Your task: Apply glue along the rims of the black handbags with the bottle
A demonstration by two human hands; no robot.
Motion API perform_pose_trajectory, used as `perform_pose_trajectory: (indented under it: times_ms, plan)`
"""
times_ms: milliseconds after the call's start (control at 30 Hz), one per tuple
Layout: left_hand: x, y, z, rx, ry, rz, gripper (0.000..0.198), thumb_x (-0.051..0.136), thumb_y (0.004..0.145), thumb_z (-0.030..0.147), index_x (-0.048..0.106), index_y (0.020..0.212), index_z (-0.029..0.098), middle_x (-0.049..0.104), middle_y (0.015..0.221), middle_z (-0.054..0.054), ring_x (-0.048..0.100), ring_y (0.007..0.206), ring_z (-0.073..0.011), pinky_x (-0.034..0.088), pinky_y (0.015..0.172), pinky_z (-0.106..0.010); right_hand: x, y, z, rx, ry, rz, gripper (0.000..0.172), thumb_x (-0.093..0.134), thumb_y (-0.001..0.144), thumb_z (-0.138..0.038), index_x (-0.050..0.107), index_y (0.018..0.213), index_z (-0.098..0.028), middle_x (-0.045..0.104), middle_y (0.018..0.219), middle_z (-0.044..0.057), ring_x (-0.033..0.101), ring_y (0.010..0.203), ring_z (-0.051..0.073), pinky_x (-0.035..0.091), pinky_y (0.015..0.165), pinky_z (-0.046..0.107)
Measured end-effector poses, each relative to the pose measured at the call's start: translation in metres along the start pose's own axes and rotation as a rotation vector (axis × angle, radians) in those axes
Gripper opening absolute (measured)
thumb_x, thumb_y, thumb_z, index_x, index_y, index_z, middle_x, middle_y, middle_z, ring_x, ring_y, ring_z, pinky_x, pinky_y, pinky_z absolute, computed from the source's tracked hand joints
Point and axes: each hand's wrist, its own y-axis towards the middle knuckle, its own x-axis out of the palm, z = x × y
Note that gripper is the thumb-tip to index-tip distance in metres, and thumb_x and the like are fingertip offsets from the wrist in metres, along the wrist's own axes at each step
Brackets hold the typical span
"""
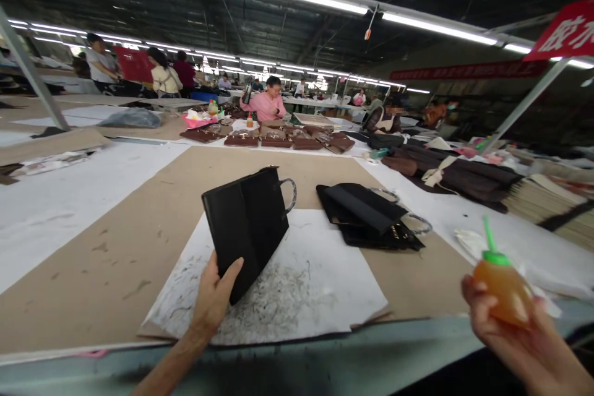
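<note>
My left hand (214, 297) grips the lower corner of a black leather bag piece (248, 223) with a metal ring at its upper right, holding it tilted above a white paper sheet (320, 288) smeared with dark marks. At the lower right, my right hand (520, 334) is wrapped round a small orange glue bottle (502, 284) with a green cap and nozzle, raised above the table's front edge. A stack of black bag pieces (369, 216) with metal rings lies on the brown board, to the right of the held piece.
Brown cardboard (116, 253) covers the table. Dark brown leather goods (459, 176) and stacked sheets (552, 201) lie at the right. Brown pieces (288, 139) sit at the far edge, where a person in pink (269, 102) works. Other people stand at the back left.
</note>
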Motion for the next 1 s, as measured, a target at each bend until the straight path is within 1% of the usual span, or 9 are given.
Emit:
perform_pose_trajectory:
  times_ms: [100, 200, 333, 433, 567, 633, 700, 833, 1000]
  plan:
    - [-0.002, -0.014, -0.009, -0.072, 0.055, -0.036, 0.066, 0.066, 0.077, 0.045, 0.044, 0.132, 0.016, 0.062, 0.122, -0.011, 0.058, 0.113, -0.0261, 0.044, 0.104, -0.039, -0.008, -0.006, 0.033, 0.212, -0.149, -0.146, 0.040, 0.035, 0.102, -0.036, 0.063, 0.124, -0.019, 0.054, 0.112, 0.020, 0.063, 0.073, 0.020, 0.058, 0.052, 0.028]
    - [0.003, -0.027, -0.013, -0.080, 0.118, -0.049, 0.062, 0.066, 0.074, 0.041, 0.047, 0.127, 0.014, 0.062, 0.120, -0.011, 0.057, 0.114, -0.0268, 0.043, 0.104, -0.040, 0.004, -0.014, 0.067, 0.365, -0.232, -0.203, 0.038, 0.035, 0.102, -0.034, 0.057, 0.129, -0.019, 0.051, 0.115, 0.019, 0.063, 0.074, 0.019, 0.058, 0.057, 0.030]
    - [0.019, -0.039, -0.014, 0.054, 0.191, -0.071, 0.052, 0.061, 0.070, 0.028, 0.052, 0.120, 0.015, 0.062, 0.111, -0.010, 0.059, 0.102, -0.0248, 0.048, 0.092, -0.037, 0.048, -0.036, 0.110, 0.399, -0.275, -0.267, 0.042, 0.032, 0.103, -0.039, 0.055, 0.128, -0.014, 0.053, 0.114, 0.020, 0.064, 0.075, 0.018, 0.058, 0.058, 0.027]
    - [0.031, -0.042, -0.018, 0.138, 0.213, -0.116, 0.052, 0.053, 0.068, 0.018, 0.051, 0.120, 0.018, 0.059, 0.117, -0.009, 0.058, 0.090, -0.0204, 0.049, 0.084, -0.034, 0.087, -0.061, 0.137, 0.400, -0.266, -0.363, 0.042, 0.035, 0.102, -0.042, 0.058, 0.123, -0.015, 0.057, 0.111, 0.018, 0.065, 0.079, 0.020, 0.059, 0.060, 0.029]
    - [0.044, -0.046, -0.036, 0.261, 0.218, -0.132, 0.054, 0.048, 0.066, 0.012, 0.049, 0.120, 0.019, 0.051, 0.132, -0.011, 0.056, 0.104, -0.0227, 0.044, 0.096, -0.039, 0.122, -0.085, 0.166, 0.394, -0.228, -0.480, 0.037, 0.038, 0.102, -0.045, 0.063, 0.114, -0.020, 0.065, 0.101, 0.010, 0.065, 0.088, 0.023, 0.060, 0.069, 0.041]
    - [0.047, -0.047, -0.045, 0.308, 0.212, -0.138, 0.056, 0.049, 0.067, 0.011, 0.048, 0.122, 0.019, 0.050, 0.133, -0.011, 0.053, 0.113, -0.0254, 0.040, 0.101, -0.042, 0.128, -0.088, 0.177, 0.417, -0.227, -0.504, 0.037, 0.040, 0.101, -0.047, 0.064, 0.112, -0.020, 0.066, 0.098, 0.009, 0.065, 0.090, 0.024, 0.058, 0.075, 0.047]
    - [0.046, -0.047, -0.051, 0.343, 0.209, -0.162, 0.057, 0.049, 0.070, 0.011, 0.046, 0.126, 0.019, 0.049, 0.133, -0.011, 0.050, 0.119, -0.0272, 0.039, 0.104, -0.044, 0.129, -0.086, 0.183, 0.438, -0.225, -0.505, 0.038, 0.040, 0.101, -0.047, 0.064, 0.111, -0.019, 0.066, 0.096, 0.009, 0.065, 0.090, 0.023, 0.056, 0.079, 0.048]
    - [0.042, -0.047, -0.056, 0.409, 0.189, -0.252, 0.050, 0.048, 0.079, 0.014, 0.044, 0.129, 0.019, 0.047, 0.135, -0.013, 0.044, 0.127, -0.0282, 0.037, 0.107, -0.047, 0.123, -0.079, 0.181, 0.467, -0.207, -0.502, 0.043, 0.036, 0.102, -0.048, 0.063, 0.112, -0.017, 0.064, 0.099, 0.010, 0.064, 0.082, 0.018, 0.058, 0.072, 0.037]
    - [0.041, -0.051, -0.056, 0.417, 0.159, -0.189, 0.045, 0.046, 0.085, 0.018, 0.043, 0.130, 0.020, 0.048, 0.132, -0.013, 0.045, 0.125, -0.0280, 0.037, 0.106, -0.048, 0.119, -0.075, 0.173, 0.467, -0.188, -0.512, 0.046, 0.036, 0.101, -0.052, 0.064, 0.112, -0.017, 0.062, 0.101, 0.012, 0.063, 0.079, 0.017, 0.058, 0.068, 0.034]
